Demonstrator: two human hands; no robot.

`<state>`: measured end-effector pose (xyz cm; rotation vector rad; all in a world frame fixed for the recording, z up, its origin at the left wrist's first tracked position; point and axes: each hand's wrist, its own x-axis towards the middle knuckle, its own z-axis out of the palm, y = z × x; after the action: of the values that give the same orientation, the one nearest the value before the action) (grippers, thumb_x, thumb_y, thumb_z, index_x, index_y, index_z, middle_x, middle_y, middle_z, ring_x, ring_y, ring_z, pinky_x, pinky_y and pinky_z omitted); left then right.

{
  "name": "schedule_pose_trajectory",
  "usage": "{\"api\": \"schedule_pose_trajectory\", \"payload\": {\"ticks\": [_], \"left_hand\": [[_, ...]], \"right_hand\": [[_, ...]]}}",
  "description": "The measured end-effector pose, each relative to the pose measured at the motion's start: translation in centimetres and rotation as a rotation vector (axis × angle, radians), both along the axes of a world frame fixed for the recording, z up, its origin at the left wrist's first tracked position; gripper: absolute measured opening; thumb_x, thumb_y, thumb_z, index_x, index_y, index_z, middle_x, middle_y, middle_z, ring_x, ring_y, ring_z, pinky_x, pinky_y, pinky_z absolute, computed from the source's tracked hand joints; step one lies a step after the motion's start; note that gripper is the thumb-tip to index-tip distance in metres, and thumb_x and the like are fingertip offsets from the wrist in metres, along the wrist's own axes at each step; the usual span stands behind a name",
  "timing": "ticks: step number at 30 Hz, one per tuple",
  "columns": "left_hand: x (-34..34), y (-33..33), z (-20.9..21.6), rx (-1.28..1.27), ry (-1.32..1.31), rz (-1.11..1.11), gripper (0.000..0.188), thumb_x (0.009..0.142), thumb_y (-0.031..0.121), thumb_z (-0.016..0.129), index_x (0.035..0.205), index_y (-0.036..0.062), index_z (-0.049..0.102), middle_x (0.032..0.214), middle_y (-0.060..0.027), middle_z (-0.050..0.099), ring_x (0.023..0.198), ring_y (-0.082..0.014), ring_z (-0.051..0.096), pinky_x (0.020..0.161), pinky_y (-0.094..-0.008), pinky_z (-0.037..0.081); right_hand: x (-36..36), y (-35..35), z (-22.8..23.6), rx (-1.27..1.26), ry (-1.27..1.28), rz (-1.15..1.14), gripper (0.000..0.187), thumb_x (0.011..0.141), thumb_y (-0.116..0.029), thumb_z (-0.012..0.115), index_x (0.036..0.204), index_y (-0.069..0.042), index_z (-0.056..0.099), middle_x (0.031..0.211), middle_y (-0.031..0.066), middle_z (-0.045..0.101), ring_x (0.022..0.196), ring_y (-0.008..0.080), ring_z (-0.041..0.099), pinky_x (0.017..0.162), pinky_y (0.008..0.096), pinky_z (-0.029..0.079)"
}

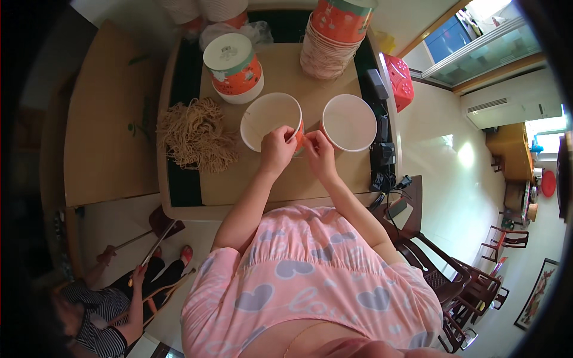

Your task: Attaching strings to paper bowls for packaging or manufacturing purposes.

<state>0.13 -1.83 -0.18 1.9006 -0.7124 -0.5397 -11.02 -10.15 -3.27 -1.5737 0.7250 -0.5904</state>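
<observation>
Two round paper buckets, white inside, stand open side up before me on the table. My left hand (pixel 278 150) is closed on the near right rim of the left paper bucket (pixel 262 110); a thin strand of cord shows inside it. My right hand (pixel 320 156) pinches at the outside of the same bucket, by its orange printed wall. What lies between those fingertips is too small to make out. The right paper bucket (pixel 350 119) stands just beyond my right hand, untouched. A loose heap of beige cords (pixel 197 134) lies to the left.
Upturned buckets (pixel 234 74) stand at the far left of the cardboard-covered table, and a tall bucket stack (pixel 334 42) at the far right. Black adapters and cables (pixel 387 154) line the right edge. A seated person (pixel 101 316) holds a long handle at lower left.
</observation>
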Motion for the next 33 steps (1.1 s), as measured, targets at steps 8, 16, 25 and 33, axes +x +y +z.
{"api": "schedule_pose_trajectory", "payload": {"ticks": [8, 16, 25, 33], "left_hand": [[-0.1, 0.4, -0.3, -0.016, 0.002, -0.03, 0.015, 0.079, 0.009, 0.063, 0.091, 0.0026, 0.069, 0.075, -0.0164, 0.066, 0.067, -0.029, 0.066, 0.062, -0.0367, 0.05], [-0.4, 0.6, -0.2, -0.06, -0.027, -0.058, 0.019, 0.079, 0.007, 0.063, 0.097, 0.0038, 0.068, 0.077, -0.016, 0.067, 0.068, -0.0282, 0.067, 0.062, -0.0358, 0.05], [-0.5, 0.7, -0.7, -0.028, 0.022, -0.077, 0.021, 0.079, 0.007, 0.063, 0.098, 0.0039, 0.067, 0.079, -0.0156, 0.068, 0.071, -0.028, 0.067, 0.065, -0.0355, 0.051], [-0.8, 0.7, -0.5, -0.049, 0.104, -0.143, 0.019, 0.08, 0.006, 0.062, 0.098, 0.0023, 0.066, 0.083, -0.0155, 0.068, 0.074, -0.0271, 0.068, 0.068, -0.035, 0.052]], "right_hand": [[-0.2, -1.0, 0.7, -0.14, 0.177, 0.08, 0.009, 0.089, -0.008, 0.061, 0.088, 0.001, 0.062, 0.067, -0.003, 0.053, 0.061, 0.003, 0.044, 0.054, 0.0206, 0.037], [0.1, -1.1, 1.0, -0.196, 0.135, 0.099, 0.012, 0.084, -0.01, 0.061, 0.087, 0.002, 0.06, 0.077, 0.0099, 0.06, 0.067, 0.0164, 0.058, 0.063, 0.0287, 0.047], [-0.1, -1.0, 0.9, -0.144, 0.095, 0.107, 0.012, 0.084, -0.01, 0.062, 0.089, 0.001, 0.06, 0.081, 0.0107, 0.06, 0.072, 0.0187, 0.06, 0.066, 0.0305, 0.049], [-0.5, -1.2, 0.5, -0.231, 0.109, 0.129, 0.014, 0.084, -0.01, 0.062, 0.092, 0.001, 0.061, 0.083, 0.0124, 0.06, 0.074, 0.0228, 0.061, 0.067, 0.0325, 0.05]]}}
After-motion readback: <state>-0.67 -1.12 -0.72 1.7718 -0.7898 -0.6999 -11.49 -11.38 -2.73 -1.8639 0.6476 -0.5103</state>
